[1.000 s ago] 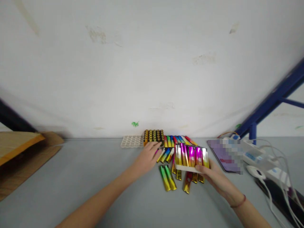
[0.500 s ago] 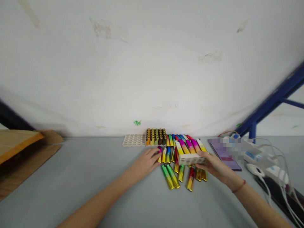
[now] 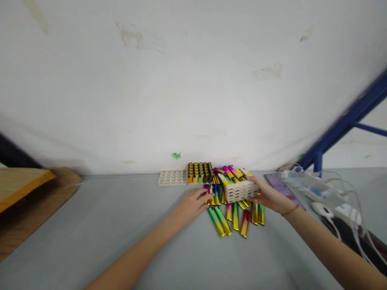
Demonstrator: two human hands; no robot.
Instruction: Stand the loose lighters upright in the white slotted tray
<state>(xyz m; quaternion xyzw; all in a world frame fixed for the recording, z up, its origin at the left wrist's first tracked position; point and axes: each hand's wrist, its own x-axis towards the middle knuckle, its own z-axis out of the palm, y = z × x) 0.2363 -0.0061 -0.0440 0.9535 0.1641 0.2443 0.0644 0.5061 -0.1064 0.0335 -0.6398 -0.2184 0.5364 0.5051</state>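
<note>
Your left arm slants in from the bottom edge, palm down, its left hand with fingers stretched over the near row of metallic coloured cases on the worktop; you cannot tell whether they pinch one. Your right arm comes in from the lower right, wrist bent inward, its right hand clamping the right end of a white slotted tray, tipped with its underside towards you. The tray hides some cases behind it, your right fingers are partly concealed, and a pixelated patch covers part of the purple device.
</note>
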